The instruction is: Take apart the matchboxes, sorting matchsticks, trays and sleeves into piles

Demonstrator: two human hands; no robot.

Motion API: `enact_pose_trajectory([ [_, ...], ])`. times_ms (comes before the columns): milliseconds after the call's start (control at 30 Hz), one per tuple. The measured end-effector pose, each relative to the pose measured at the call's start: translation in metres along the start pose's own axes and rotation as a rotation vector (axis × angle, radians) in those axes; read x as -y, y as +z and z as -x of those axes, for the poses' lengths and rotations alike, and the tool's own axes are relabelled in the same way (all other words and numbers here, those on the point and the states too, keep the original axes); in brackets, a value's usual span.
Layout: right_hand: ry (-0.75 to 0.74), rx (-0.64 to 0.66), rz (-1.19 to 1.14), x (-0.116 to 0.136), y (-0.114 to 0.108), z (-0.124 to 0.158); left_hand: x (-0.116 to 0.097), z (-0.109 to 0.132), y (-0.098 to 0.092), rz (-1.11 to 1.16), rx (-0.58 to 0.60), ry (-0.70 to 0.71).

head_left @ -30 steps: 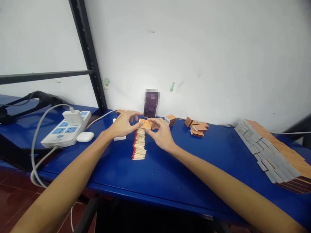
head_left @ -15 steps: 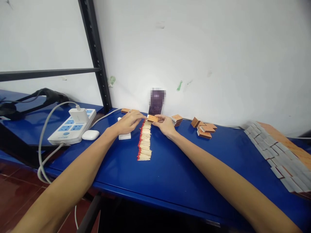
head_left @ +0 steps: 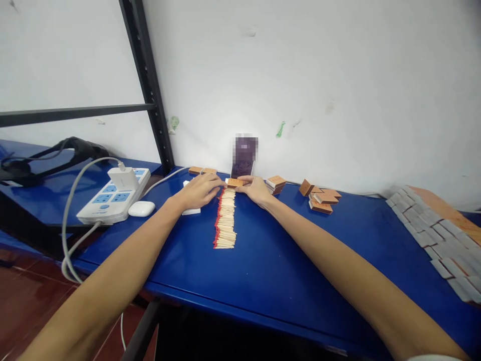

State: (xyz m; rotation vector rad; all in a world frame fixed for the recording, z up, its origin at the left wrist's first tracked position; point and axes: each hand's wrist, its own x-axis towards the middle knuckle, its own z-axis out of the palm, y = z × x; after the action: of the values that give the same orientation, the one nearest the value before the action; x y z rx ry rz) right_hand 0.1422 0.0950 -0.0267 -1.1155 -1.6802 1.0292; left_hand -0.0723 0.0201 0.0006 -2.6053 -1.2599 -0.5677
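Observation:
An orange matchbox [head_left: 235, 183] is held up over the far end of a row of matches, with a pale strip showing at its left end. My right hand [head_left: 256, 190] grips it from the right between thumb and fingers. My left hand [head_left: 201, 191] is on the other side, fingers stretched out and apart, its fingertips at the box's left end. The matches [head_left: 226, 218] lie side by side on the blue table, red heads to the left. Under and behind my left hand is a white object [head_left: 191, 211], partly hidden.
A phone [head_left: 242, 163] leans on the wall. Matchboxes stand in a stack [head_left: 276, 183], a loose heap [head_left: 323, 197] and a grey-sided block [head_left: 432, 235] on the right. A power strip [head_left: 112, 198], a white earbud case [head_left: 141, 208] and a black rack post [head_left: 152, 90] are left.
My left hand has shifted slightly, its fingers still at the box's left end. My right hand keeps its grip on the matchbox. The view has shifted a little.

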Motion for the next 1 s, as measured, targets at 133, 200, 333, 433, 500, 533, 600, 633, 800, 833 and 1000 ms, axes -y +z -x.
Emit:
enact_pose_trajectory([
  [133,-0.006,0.011,0.008,-0.002,-0.002,-0.001,0.000,0.001,-0.002,0.093,-0.037,-0.002],
  [200,-0.015,0.018,0.003,-0.004,-0.003,-0.001,-0.002,0.000,-0.003,0.137,-0.061,-0.001],
  [333,-0.022,0.025,-0.016,-0.006,-0.003,-0.002,-0.003,-0.008,-0.009,0.107,-0.132,-0.026],
  [433,-0.009,0.024,-0.020,-0.006,-0.003,-0.003,0.003,-0.024,-0.013,0.041,-0.104,-0.094],
  [500,-0.008,0.027,-0.021,-0.006,-0.003,-0.003,0.010,-0.037,-0.014,0.053,0.010,-0.138],
  [533,-0.009,0.031,-0.022,-0.006,-0.003,-0.003,0.013,-0.043,-0.013,0.075,0.072,-0.155],
  [600,-0.013,0.039,-0.022,-0.006,-0.004,-0.003,0.018,-0.052,-0.010,0.147,0.151,-0.176],
  [633,-0.015,0.043,-0.021,-0.006,-0.005,-0.003,0.019,-0.054,-0.007,0.179,0.160,-0.182],
  [800,-0.032,0.053,-0.003,-0.007,-0.005,-0.003,0.021,-0.053,0.004,0.248,0.135,-0.184],
  [833,-0.035,0.055,0.004,-0.007,-0.005,-0.003,0.022,-0.052,0.005,0.257,0.135,-0.184],
  [1000,-0.040,0.070,0.072,-0.009,-0.006,-0.003,0.026,-0.049,0.006,0.297,0.149,-0.188],
])
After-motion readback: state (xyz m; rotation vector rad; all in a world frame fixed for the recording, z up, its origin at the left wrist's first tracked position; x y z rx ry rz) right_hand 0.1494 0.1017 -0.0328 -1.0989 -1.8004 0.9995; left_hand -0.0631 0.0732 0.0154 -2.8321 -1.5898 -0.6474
